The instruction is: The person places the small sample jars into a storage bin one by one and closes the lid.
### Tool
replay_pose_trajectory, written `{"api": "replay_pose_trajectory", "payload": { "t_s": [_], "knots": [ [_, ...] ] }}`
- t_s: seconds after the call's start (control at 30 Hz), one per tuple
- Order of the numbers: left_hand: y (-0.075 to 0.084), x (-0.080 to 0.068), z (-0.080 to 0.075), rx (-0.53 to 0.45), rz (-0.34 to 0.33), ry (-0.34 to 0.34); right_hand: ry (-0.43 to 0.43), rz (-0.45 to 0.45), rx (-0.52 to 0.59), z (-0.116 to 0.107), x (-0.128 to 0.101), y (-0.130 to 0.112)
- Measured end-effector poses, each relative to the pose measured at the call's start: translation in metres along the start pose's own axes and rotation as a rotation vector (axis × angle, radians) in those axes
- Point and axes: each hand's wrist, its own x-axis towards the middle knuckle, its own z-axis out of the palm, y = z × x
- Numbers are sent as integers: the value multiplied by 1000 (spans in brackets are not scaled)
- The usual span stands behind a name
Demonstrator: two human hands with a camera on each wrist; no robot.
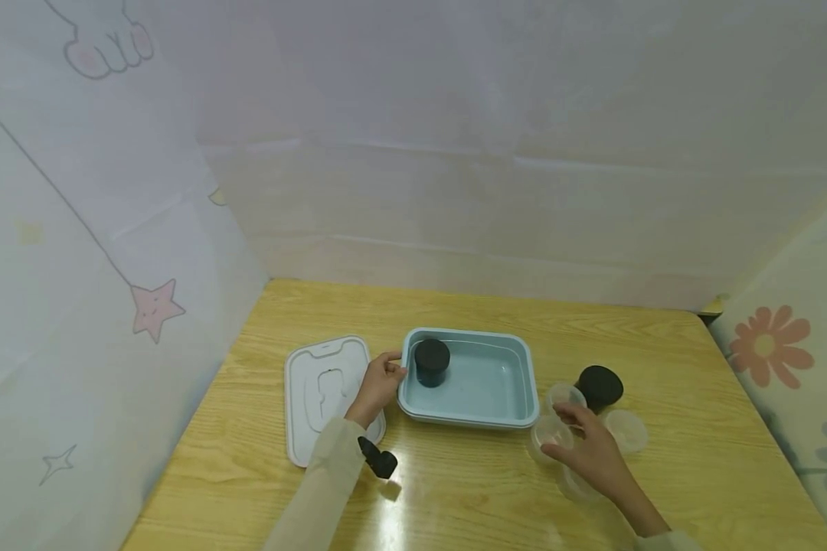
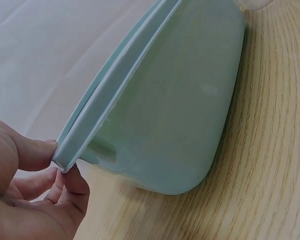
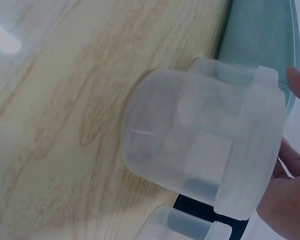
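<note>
Your left hand [image 1: 380, 380] pinches the pale blue rectangular plastic tub's [image 1: 485, 383] rim, your right hand [image 1: 588, 448] grips a clear plastic cup [image 1: 551, 435]; steady the tub, lift the cup upright.

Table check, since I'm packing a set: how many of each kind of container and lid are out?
Black jars: 2
Clear cups: 4, one half hidden by the hand
Blue-green tray: 1
White lid: 1
Total: 8
</note>
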Motion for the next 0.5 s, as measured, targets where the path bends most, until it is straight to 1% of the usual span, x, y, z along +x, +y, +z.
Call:
{"api": "replay_pose_trajectory", "payload": {
  "t_s": [0.2,0.37,0.5],
  "knots": [
    [0,-1,0,-4,-9,-6,-26,-21,-7,3,0,2],
    [0,0,0,1,0,2,4,-77,-6,5,0,3],
    [0,1,1,2,1,5,17,-101,-3,6,0,3]
  ]
}}
